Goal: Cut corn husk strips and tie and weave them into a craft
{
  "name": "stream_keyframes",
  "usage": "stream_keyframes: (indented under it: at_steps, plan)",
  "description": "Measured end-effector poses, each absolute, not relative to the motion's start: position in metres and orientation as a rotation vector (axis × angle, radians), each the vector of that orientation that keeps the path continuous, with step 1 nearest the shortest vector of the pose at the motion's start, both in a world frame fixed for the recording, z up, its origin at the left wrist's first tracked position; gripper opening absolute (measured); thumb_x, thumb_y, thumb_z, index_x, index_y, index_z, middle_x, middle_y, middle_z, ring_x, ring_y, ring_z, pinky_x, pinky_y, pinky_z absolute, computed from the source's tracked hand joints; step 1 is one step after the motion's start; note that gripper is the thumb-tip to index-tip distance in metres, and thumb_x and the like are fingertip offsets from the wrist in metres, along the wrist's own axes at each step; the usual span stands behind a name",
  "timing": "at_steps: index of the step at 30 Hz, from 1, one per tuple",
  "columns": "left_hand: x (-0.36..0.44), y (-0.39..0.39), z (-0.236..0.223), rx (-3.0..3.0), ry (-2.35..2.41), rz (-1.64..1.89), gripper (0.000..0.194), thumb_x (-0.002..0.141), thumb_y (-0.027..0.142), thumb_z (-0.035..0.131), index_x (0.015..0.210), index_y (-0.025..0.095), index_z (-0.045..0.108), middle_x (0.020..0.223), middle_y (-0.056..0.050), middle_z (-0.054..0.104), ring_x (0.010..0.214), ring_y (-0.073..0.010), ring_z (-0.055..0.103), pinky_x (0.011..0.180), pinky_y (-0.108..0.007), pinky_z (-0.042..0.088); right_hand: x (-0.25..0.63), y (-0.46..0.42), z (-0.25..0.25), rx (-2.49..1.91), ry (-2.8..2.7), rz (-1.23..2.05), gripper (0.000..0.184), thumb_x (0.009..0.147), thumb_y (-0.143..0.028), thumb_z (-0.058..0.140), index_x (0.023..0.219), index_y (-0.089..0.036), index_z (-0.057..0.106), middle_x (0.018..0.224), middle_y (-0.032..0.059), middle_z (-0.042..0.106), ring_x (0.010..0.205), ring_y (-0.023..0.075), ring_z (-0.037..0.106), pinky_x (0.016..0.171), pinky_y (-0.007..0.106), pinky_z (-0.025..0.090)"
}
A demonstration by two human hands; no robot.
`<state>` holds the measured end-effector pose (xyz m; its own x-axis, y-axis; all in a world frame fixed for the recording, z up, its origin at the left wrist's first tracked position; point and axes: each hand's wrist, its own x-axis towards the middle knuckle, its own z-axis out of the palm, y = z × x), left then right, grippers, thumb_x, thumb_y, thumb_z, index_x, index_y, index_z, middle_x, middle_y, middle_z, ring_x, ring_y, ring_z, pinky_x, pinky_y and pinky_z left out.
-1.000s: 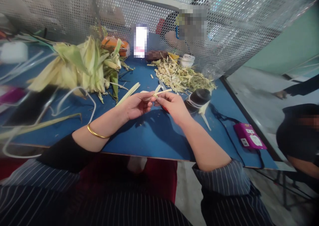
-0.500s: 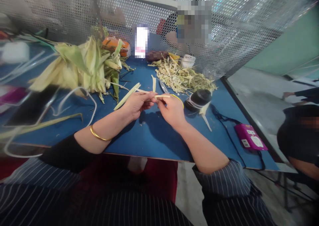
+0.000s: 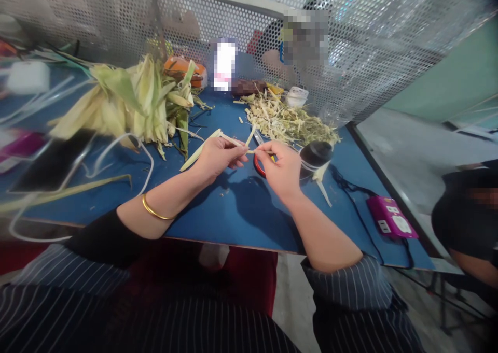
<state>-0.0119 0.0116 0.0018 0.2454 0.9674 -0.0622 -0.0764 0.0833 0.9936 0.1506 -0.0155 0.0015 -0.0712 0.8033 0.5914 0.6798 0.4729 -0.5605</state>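
Observation:
My left hand (image 3: 218,157) is closed in a pinch on pale corn husk strips (image 3: 251,137); one of them sticks up past the fingertips. Close by on the right, my right hand (image 3: 283,167) pinches a thin strip that runs across to the left fingertips. A longer piece of husk (image 3: 194,156) lies on the table behind my left hand. Partly hidden behind my right hand are scissors (image 3: 258,165) with red and yellow handles. To the right of that hand sits a black spool (image 3: 317,155) with light thread around it.
A bundle of corn husks (image 3: 134,101) lies at the back left, a heap of husk scraps (image 3: 290,117) at the back right. A purple power strip (image 3: 391,217) and cable lie at the right edge. White cords (image 3: 150,158) and a dark phone-like slab (image 3: 52,162) are at left.
My right hand has moved to the right, away from my left, drawing a strip out between them. The upright strip now leans right, and the scissors' red handle shows.

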Motion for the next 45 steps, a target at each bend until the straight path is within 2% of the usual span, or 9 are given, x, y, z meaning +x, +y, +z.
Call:
stream_keyframes:
  at_steps: [4,8,11,15,18,24,28,37,45]
  plan:
    - [-0.012,0.011,0.004,1.241,1.056,0.977,0.017,0.075,0.028,0.068,0.079,0.011,0.068,0.066,-0.006,0.068,0.052,-0.0108,0.061,0.053,-0.024,0.048,0.152,-0.016,0.004,-1.238,-1.927,-0.051,0.015,0.088,-0.028,0.052,0.083,-0.023,0.065,0.084,0.003,0.067,0.083,0.0194,0.06,0.085,0.037,0.04]
    - [-0.009,0.005,0.003,1.43,1.043,0.862,0.025,0.079,0.033,0.061,0.067,0.012,0.067,0.067,-0.01,0.069,0.052,-0.0122,0.062,0.052,-0.025,0.048,0.158,-0.015,0.014,-1.235,-1.844,-0.085,0.017,0.085,-0.035,0.058,0.094,-0.025,0.068,0.093,0.0055,0.065,0.092,0.0218,0.058,0.087,0.039,0.04]
    - [-0.007,0.0,0.0,1.696,1.017,0.773,0.025,0.081,0.029,0.054,0.066,0.015,0.068,0.063,-0.007,0.07,0.051,-0.0125,0.063,0.052,-0.023,0.047,0.158,-0.013,0.014,-1.257,-1.898,0.107,0.014,0.082,-0.036,0.063,0.083,-0.024,0.07,0.083,0.0031,0.064,0.082,0.0189,0.058,0.08,0.036,0.042]
    - [-0.005,-0.005,0.0,2.048,1.033,0.671,0.028,0.08,0.029,0.052,0.062,0.016,0.069,0.055,-0.003,0.067,0.051,-0.0113,0.061,0.054,-0.021,0.045,0.154,-0.012,0.009,-1.251,-1.867,0.501,0.013,0.077,-0.031,0.067,0.07,-0.019,0.065,0.07,-0.0006,0.057,0.063,0.012,0.051,0.061,0.028,0.04]
    - [-0.006,-0.004,0.001,2.023,1.068,0.663,0.034,0.08,0.032,0.052,0.055,0.016,0.066,0.052,-0.003,0.066,0.049,-0.0109,0.061,0.052,-0.021,0.044,0.152,-0.013,0.008,-1.206,-1.767,0.56,0.013,0.077,-0.027,0.064,0.068,-0.018,0.06,0.068,-0.0015,0.055,0.06,0.0106,0.047,0.058,0.026,0.039]
    - [-0.009,0.004,-0.005,1.746,1.158,0.843,0.031,0.08,0.031,0.051,0.061,0.015,0.069,0.058,-0.005,0.069,0.05,-0.0117,0.064,0.051,-0.021,0.047,0.15,-0.019,0.009,-1.183,-1.758,0.341,0.007,0.082,-0.021,0.057,0.075,-0.019,0.058,0.073,-0.0005,0.059,0.064,0.0115,0.053,0.063,0.027,0.043]
    - [-0.01,0.007,-0.007,1.631,1.212,0.951,0.028,0.079,0.028,0.051,0.064,0.016,0.07,0.061,-0.006,0.069,0.052,-0.0122,0.064,0.05,-0.021,0.048,0.148,-0.021,0.005,-1.209,-1.854,0.003,0.007,0.083,-0.019,0.055,0.077,-0.02,0.059,0.076,0.0005,0.062,0.069,0.0133,0.056,0.07,0.029,0.043]
    - [-0.006,0.005,0.002,1.092,1.028,0.99,0.02,0.077,0.024,0.06,0.063,0.012,0.066,0.059,-0.006,0.067,0.051,-0.0112,0.062,0.056,-0.025,0.051,0.143,-0.022,-0.004,-1.089,-2.039,-0.492,0.011,0.085,-0.021,0.056,0.083,-0.024,0.066,0.078,-0.0002,0.065,0.079,0.0151,0.058,0.092,0.038,0.035]
    - [-0.006,0.003,0.007,1.028,0.974,0.972,0.014,0.076,0.023,0.06,0.07,0.014,0.068,0.064,-0.005,0.068,0.056,-0.0103,0.063,0.061,-0.023,0.051,0.142,-0.025,-0.001,-1.152,-1.916,-0.611,0.01,0.083,-0.024,0.058,0.077,-0.025,0.066,0.081,0.0014,0.062,0.082,0.0176,0.053,0.087,0.04,0.035]
